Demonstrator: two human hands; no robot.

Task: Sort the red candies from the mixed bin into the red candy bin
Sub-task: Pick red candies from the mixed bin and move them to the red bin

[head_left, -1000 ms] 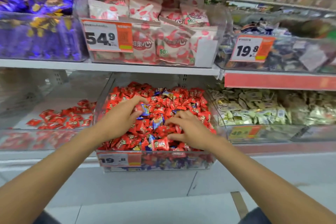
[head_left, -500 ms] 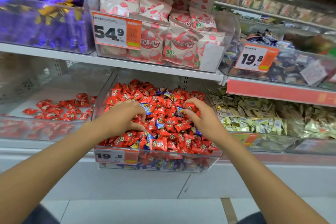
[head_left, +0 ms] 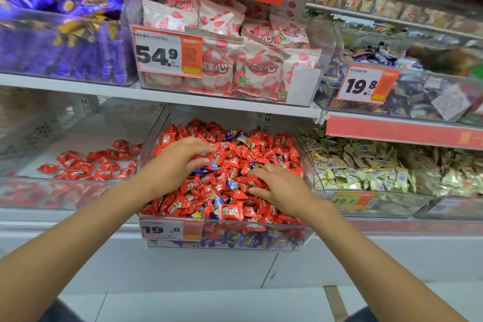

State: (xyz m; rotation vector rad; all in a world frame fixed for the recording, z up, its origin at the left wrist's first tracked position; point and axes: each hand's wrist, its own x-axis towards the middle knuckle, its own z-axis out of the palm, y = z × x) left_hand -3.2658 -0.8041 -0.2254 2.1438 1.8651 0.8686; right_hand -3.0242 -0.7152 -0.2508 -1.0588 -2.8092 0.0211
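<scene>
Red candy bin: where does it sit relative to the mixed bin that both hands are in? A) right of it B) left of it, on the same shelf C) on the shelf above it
B: the red candy bin, holding only red candies, sits directly left of the mixed bin on the same lower shelf.
</scene>
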